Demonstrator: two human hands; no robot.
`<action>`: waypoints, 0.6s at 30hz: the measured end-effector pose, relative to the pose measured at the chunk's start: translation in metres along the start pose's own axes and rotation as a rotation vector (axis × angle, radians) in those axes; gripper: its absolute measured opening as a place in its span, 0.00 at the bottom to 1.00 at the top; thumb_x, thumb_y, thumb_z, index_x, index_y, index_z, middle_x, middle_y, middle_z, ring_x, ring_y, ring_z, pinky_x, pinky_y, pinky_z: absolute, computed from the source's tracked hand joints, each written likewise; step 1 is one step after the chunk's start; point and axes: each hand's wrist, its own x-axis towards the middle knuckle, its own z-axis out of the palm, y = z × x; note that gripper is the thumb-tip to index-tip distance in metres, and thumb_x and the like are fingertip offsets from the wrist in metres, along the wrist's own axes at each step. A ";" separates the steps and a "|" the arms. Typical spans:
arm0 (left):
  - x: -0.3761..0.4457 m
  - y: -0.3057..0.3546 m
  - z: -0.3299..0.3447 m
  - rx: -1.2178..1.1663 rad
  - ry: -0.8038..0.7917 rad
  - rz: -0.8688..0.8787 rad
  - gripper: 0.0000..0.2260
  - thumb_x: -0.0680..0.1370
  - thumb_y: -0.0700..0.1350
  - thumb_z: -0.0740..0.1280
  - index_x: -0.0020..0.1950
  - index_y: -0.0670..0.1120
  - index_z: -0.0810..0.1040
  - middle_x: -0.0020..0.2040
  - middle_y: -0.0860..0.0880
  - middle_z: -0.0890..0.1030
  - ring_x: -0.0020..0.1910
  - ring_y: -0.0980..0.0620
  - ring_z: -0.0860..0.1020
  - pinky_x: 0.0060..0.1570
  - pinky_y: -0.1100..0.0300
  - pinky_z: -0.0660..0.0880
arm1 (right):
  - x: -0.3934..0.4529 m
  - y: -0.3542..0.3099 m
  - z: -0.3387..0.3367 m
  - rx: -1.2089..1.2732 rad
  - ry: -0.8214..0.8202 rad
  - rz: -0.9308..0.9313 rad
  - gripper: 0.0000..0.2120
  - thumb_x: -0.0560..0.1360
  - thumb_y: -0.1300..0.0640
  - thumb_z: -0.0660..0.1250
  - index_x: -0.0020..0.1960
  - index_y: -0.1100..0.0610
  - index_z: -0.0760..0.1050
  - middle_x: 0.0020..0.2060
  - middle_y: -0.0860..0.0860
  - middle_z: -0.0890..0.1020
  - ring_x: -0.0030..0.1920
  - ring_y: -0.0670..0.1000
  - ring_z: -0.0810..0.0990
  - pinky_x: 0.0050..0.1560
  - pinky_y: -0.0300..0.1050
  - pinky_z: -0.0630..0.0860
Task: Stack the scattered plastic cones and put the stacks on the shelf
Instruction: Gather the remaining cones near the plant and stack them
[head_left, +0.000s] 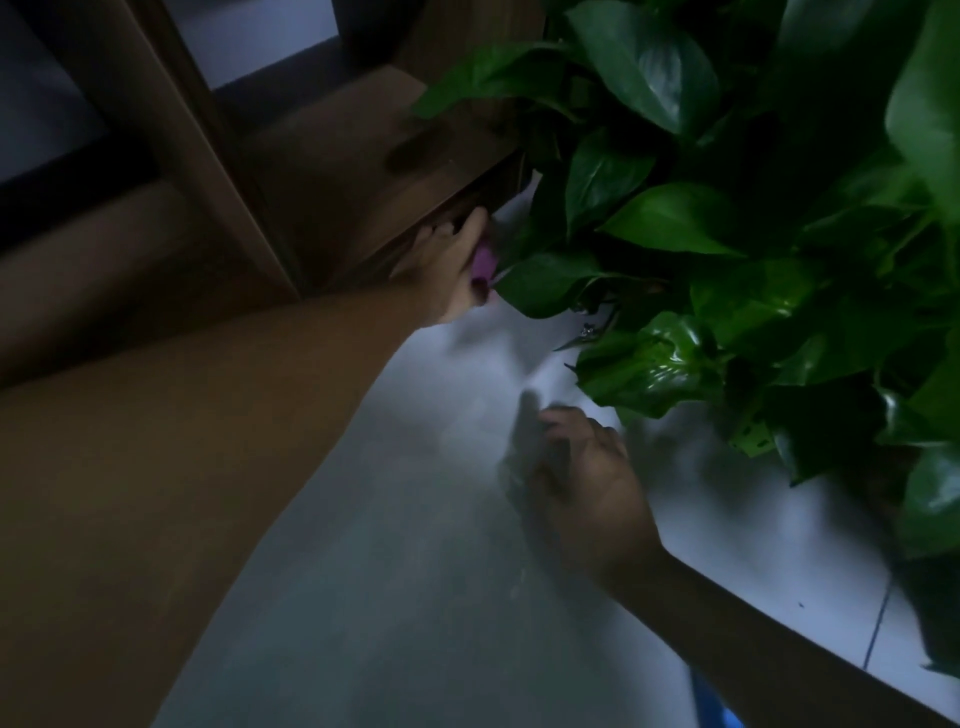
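From the head view, a small purple cone (483, 266), dim and mostly covered, shows between the curled fingers of the left hand (451, 270), which holds it low beside the wooden shelf (363, 171) and the leafy plant (727, 218). The right hand (592, 478) is blurred over the pale floor (415, 571); its fingers hang loosely bent around nothing. The cone's shape is hard to make out in the dark.

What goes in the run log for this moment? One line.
left hand: holds purple cone by wooden shelf | right hand: empty, over white floor | leafy plant beside
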 end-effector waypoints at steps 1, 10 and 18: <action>-0.003 -0.002 0.003 -0.036 -0.010 -0.006 0.28 0.74 0.46 0.75 0.69 0.42 0.67 0.59 0.38 0.78 0.56 0.37 0.78 0.53 0.47 0.74 | 0.001 0.001 0.001 0.003 0.002 0.006 0.25 0.72 0.48 0.57 0.66 0.58 0.74 0.60 0.52 0.80 0.61 0.57 0.77 0.67 0.49 0.65; -0.055 -0.026 0.019 -0.421 0.076 -0.113 0.35 0.68 0.44 0.82 0.71 0.49 0.70 0.58 0.47 0.78 0.53 0.49 0.78 0.48 0.58 0.74 | -0.011 -0.001 0.005 0.024 0.016 0.015 0.22 0.70 0.56 0.71 0.64 0.57 0.75 0.61 0.52 0.80 0.58 0.59 0.78 0.63 0.48 0.69; -0.140 -0.011 -0.007 -0.537 0.077 -0.223 0.31 0.69 0.47 0.81 0.65 0.42 0.69 0.54 0.45 0.79 0.52 0.46 0.81 0.53 0.48 0.79 | -0.037 -0.042 -0.023 0.245 -0.046 0.203 0.15 0.75 0.64 0.68 0.61 0.56 0.75 0.50 0.50 0.80 0.51 0.52 0.79 0.56 0.48 0.77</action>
